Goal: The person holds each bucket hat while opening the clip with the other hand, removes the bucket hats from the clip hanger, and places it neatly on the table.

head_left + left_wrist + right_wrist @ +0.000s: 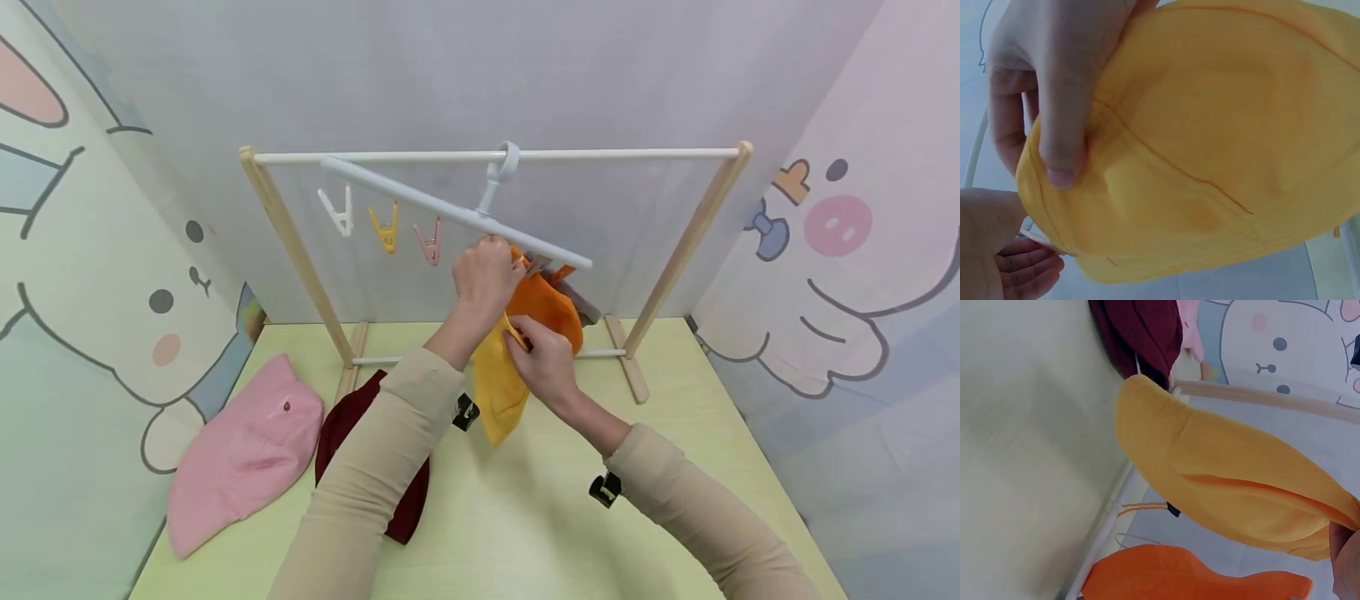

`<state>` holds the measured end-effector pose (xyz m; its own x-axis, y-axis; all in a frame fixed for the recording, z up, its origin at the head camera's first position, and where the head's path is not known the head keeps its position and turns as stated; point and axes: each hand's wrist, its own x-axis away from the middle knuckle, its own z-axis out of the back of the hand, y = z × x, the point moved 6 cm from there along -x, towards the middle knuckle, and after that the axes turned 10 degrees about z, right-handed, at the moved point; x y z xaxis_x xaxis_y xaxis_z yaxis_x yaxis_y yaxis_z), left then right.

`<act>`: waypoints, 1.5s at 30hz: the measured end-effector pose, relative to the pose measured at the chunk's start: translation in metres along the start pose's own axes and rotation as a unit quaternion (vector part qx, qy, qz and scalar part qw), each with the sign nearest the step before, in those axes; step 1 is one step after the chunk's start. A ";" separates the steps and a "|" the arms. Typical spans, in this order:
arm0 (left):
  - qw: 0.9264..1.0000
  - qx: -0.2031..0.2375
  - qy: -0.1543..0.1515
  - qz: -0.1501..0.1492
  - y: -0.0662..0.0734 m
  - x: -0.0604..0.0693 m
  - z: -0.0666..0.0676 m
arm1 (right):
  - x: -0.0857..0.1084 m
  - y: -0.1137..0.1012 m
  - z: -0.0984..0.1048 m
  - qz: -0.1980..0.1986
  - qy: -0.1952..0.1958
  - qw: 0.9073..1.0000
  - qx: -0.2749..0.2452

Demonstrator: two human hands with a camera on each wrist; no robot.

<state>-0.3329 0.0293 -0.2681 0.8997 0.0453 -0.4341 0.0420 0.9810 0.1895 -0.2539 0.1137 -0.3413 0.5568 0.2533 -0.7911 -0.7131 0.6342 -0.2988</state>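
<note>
A right hand pinches a yellow hat while a left hand grips a clip

We see the right thumb and fingers clamped on the hat's edge and the left fingers curled round the pale clip, just under the hanger. The hat hangs from that pinch in front of the rack; we judge it is held up by its edge so the fabric meets the clip's tip, though we cannot tell whether the clip bites. An orange hat hangs close behind at the hanger's lower end, and its weight, with that of the grey cloth beyond it, probably explains the tilt. Toward the raised end, a white clip, a yellow clip and a pink clip hold nothing. On the table, a pink hat and a dark red hat lie to our left, likely leaving the arms room.
</note>
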 end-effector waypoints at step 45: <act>0.994 0.101 0.028 -0.010 -0.017 -0.001 0.001 | 0.007 0.010 0.001 -0.092 -0.002 0.995 -0.040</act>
<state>-0.3340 0.0128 -0.2699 0.8728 0.0420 -0.4862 0.1515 0.9238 0.3517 -0.2568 0.1219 -0.3490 0.6828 0.1405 -0.7170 -0.6297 0.6107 -0.4801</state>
